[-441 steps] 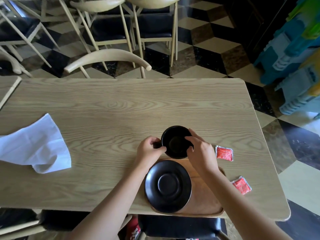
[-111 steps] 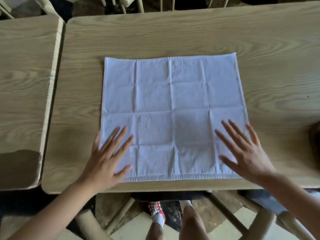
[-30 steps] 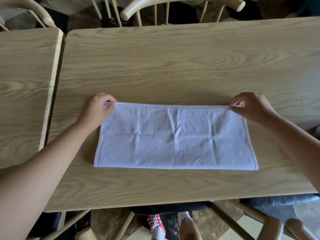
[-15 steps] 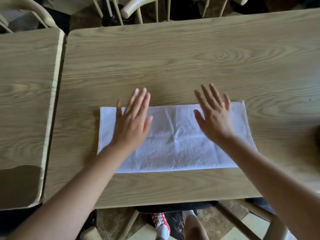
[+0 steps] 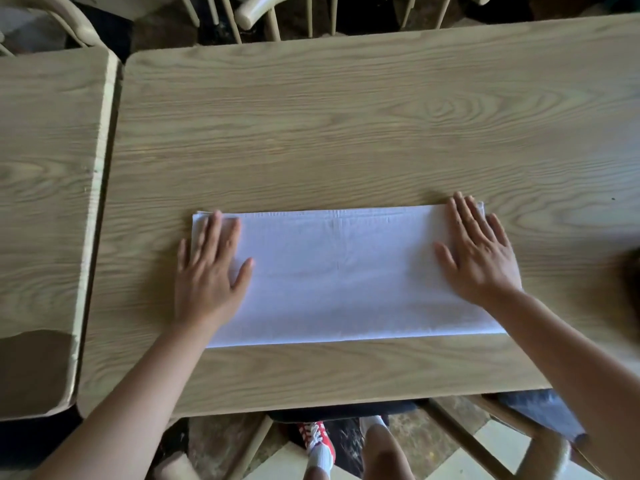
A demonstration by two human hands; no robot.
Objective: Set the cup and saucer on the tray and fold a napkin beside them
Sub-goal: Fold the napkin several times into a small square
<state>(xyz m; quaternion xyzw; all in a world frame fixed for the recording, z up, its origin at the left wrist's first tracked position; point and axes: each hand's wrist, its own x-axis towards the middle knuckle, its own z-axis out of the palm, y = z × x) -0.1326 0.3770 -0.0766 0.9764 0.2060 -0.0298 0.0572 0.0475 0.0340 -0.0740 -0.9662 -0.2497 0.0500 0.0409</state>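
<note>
— How did the table (image 5: pixel 346 133) look, and what lay on it?

— It was a pale wooden table, with a second one (image 5: pixel 45 202) just beside its left edge. The white napkin (image 5: pixel 346 275) lay flat as a long rectangle near the near edge, its long sides running parallel to that edge.

— And the hands?

— Both were spread wide and flat, holding nothing, palms pressed down on the cloth. The left hand (image 5: pixel 207 268) covered the napkin's left end, its outer fingers reaching over onto the wood. The right hand (image 5: pixel 479 258) covered the right end, fingertips at the far right corner.

— So the napkin sat between them?

— Under and between them, yes; its middle stretch was bare.

— Anything hard to make out?

— A dark blur (image 5: pixel 628 278) at the table's right edge was cut off by the frame; I couldn't tell what it was. The left forearm hid the napkin's near left corner.
</note>
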